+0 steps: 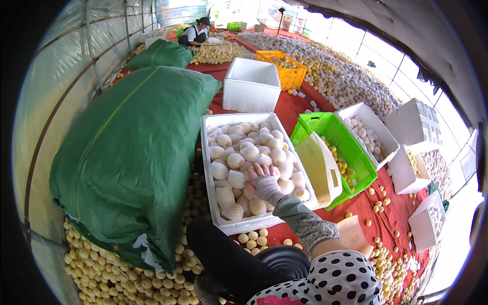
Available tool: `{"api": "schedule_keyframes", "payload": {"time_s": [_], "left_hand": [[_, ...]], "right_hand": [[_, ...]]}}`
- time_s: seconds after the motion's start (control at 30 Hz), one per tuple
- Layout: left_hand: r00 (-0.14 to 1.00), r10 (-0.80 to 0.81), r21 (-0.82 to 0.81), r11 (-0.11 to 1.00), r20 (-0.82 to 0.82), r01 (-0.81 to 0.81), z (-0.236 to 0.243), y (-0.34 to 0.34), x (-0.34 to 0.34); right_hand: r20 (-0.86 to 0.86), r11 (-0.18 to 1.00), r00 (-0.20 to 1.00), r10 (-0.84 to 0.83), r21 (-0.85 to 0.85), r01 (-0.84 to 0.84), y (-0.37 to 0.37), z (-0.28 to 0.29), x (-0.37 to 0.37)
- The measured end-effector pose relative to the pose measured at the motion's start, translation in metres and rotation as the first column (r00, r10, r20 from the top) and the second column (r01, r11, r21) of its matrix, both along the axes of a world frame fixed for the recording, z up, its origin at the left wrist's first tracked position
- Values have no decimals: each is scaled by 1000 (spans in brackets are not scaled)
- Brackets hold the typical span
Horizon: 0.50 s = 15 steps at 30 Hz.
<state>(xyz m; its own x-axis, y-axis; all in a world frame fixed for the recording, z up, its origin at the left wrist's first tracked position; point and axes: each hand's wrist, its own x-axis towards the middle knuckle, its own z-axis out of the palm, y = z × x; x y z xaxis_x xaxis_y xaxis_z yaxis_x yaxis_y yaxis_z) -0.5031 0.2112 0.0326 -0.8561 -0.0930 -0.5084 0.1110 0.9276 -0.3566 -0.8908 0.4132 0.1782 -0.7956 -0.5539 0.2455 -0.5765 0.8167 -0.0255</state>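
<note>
My right hand [263,178], in a striped fingerless glove, lies on top of the round fruit in white foam nets [235,160]. Its fingers are stretched out and a little apart, touching the netted fruit without gripping any. The netted fruit fills a white foam box [217,215] in front of me, close to its rim. Low in the picture, beside my dark-clothed leg, part of my left hand [205,291] shows in a similar striped glove. Its fingers are hidden, so what it holds cannot be made out.
A big green sack [132,152] stands left over loose yellow fruit [127,279]. Beyond the box are a white foam box [251,96] and an orange crate [290,79]. At right stands a green crate [363,173]. A co-worker [195,34] crouches far back.
</note>
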Motion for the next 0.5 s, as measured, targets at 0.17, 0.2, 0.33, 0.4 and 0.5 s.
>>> {"api": "schedule_keyframes", "payload": {"time_s": [0.17,0.2,0.33,0.4,0.5], "left_hand": [[993,70,88,993,99,-79,37,10,-10],[990,76,98,991,117,-88,44,14,-11],[981,93,93,990,171,-110,71,34,-24],[976,85,73,992,199,-102,77,40,-27],[999,37,108,993,25,-40,37,19,-5]], "right_hand": [[1,1000,1000,-8,1,8,6,1,3],[0,1000,1000,-10,6,10,8,0,2],[22,1000,1000,-18,27,17,17,0,-1],[11,1000,1000,-16,18,16,18,-3,-2],[-26,1000,1000,-9,21,9,0,-6,-8]]}}
